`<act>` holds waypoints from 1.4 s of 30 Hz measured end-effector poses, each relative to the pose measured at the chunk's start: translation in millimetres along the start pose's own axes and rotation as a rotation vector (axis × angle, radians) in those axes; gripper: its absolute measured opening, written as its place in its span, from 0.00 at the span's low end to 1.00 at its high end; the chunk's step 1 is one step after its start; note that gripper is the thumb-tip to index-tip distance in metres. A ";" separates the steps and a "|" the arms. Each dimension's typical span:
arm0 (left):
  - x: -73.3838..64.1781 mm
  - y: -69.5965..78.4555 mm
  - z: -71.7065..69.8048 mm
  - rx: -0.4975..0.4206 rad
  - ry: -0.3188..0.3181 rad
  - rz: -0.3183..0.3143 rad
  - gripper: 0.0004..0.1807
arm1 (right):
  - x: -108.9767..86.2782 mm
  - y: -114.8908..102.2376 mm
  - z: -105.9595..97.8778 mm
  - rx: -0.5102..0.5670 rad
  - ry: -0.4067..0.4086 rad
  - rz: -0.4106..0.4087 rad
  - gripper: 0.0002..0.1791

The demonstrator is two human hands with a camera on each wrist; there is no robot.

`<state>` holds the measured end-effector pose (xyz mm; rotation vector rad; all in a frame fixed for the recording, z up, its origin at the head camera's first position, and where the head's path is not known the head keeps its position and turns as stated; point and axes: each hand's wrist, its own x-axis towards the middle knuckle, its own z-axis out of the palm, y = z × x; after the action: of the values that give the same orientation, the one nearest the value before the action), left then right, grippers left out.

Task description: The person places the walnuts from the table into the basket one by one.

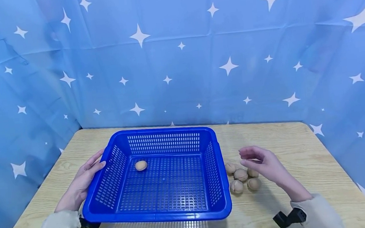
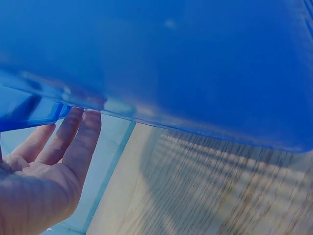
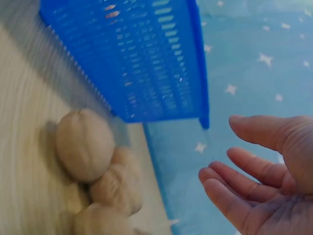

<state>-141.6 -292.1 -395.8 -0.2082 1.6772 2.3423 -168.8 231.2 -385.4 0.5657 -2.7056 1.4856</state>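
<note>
Fingers of the left hand (image 1: 83, 178) grip the basket (image 1: 159, 218), one nut (image 1: 141, 165) inside, a curtain (image 1: 195, 72) behind; right of it, the empty right hand (image 1: 263, 162) curves loosely near five nuts (image 1: 241, 175). Left-wrist view alone shows fingertips (image 2: 91, 120) outside.

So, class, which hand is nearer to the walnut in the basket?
Left. The left hand grips the basket's left rim, beside the walnut; the right hand is past the right rim, near the other walnuts.
</note>
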 end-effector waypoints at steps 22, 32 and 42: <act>1.2 -1.0 -0.9 0.022 0.008 0.004 0.31 | -10.3 54.9 0.0 -0.077 0.063 0.154 0.22; 1.9 -1.3 -0.5 0.007 -0.016 0.023 0.26 | -10.6 68.5 3.2 -0.144 0.067 0.104 0.19; 1.7 -0.9 -1.0 0.009 -0.001 0.011 0.27 | -6.4 64.0 -3.4 -0.188 0.075 0.161 0.18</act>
<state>-143.0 -292.6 -397.4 -0.1970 1.6918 2.3422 -183.4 267.1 -436.8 0.2858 -2.8469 1.2330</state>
